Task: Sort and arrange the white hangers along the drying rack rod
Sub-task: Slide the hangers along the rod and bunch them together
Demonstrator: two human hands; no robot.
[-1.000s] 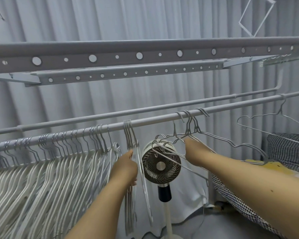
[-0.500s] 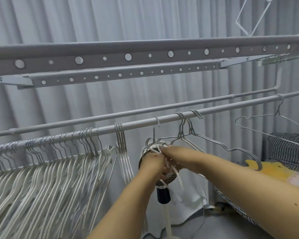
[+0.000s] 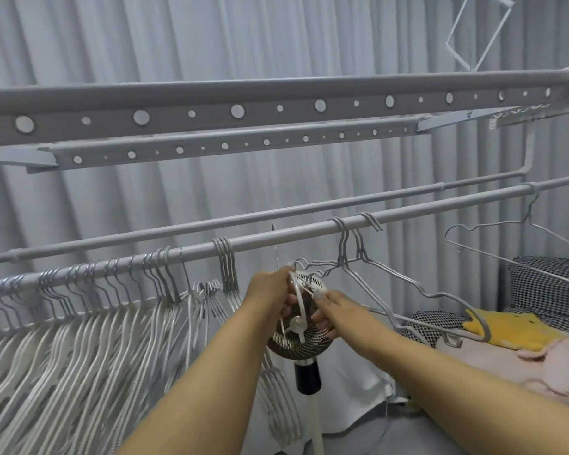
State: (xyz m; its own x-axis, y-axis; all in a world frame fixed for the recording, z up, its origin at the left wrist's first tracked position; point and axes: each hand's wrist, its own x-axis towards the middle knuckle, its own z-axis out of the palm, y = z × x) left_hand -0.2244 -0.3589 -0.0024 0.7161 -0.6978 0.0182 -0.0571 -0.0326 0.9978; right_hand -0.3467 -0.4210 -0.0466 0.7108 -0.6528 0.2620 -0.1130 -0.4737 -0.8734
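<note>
Item: white hanger [image 3: 299,302], lifted off the rod [image 3: 276,238], its hook just under the rod and its wire running down between both hands in front of the fan [image 3: 301,326]. Left hand [image 3: 270,295]: grip clamped on the hanger's upper shoulder. Right hand [image 3: 330,308]: fingers curled on its other arm; exact contact is hard to tell. Held low and edge-on, probably to free it from the loose hangers [image 3: 391,284] to the right. Sorted hangers [image 3: 79,310]: packed along the rod's left part, a small bunch [image 3: 225,264] nearest; the held hanger probably joins these next.
</note>
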